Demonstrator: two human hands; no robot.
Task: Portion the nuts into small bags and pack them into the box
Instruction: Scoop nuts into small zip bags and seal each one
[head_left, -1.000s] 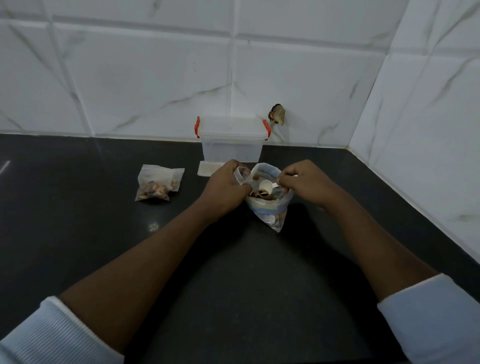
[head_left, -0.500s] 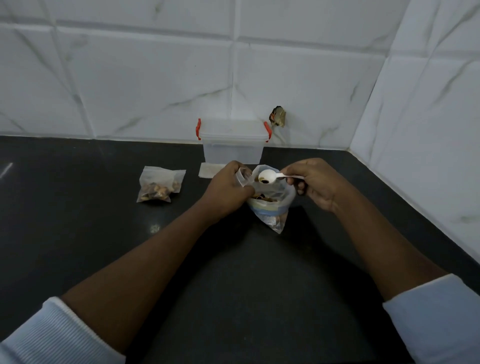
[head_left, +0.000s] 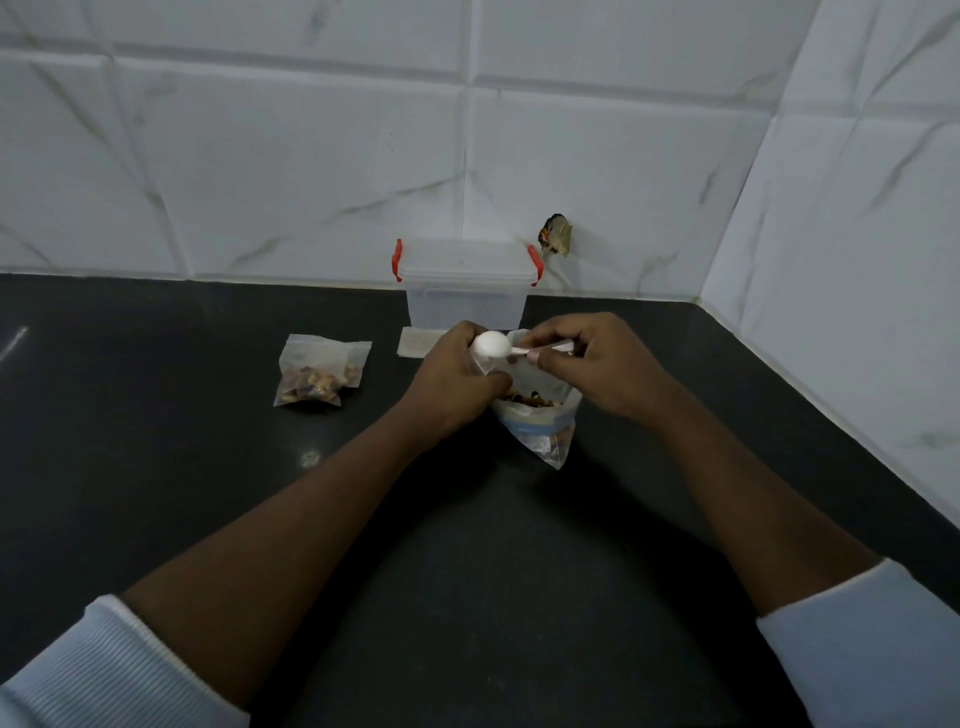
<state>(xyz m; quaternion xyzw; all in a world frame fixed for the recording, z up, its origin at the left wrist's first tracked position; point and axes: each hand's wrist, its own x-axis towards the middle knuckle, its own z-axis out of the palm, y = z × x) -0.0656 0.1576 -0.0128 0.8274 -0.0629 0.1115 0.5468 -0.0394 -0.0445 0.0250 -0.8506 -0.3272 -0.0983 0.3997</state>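
Two broad surfaces fill the view: a white marble-look tiled wall (head_left: 260, 156) and, below it, a black countertop (head_left: 156, 467) that runs into the right-hand corner. Both forearms reach forward over the counter from pale ribbed sleeves (head_left: 78, 670). Against the wall at the back stands the clear plastic box (head_left: 467, 291), its lid on and a red latch at each end. Just in front of it, between the hands, the open bag of nuts (head_left: 540, 421) stands on the counter with brown nuts (head_left: 530, 400) showing at its mouth. A filled small bag (head_left: 319, 371) lies well to the left, apart from everything else, and a flat empty small bag (head_left: 415, 343) rests touching the foot of the box. The left hand (head_left: 457, 379) is curled round a fold of clear plastic (head_left: 484, 365) at the open bag's left edge; whether this is the bag's rim or a separate small bag cannot be told. The right hand (head_left: 587, 364) pinches the handle of a white spoon (head_left: 491, 347), whose bowl sits above the left hand's fingers with its rounded back facing up.
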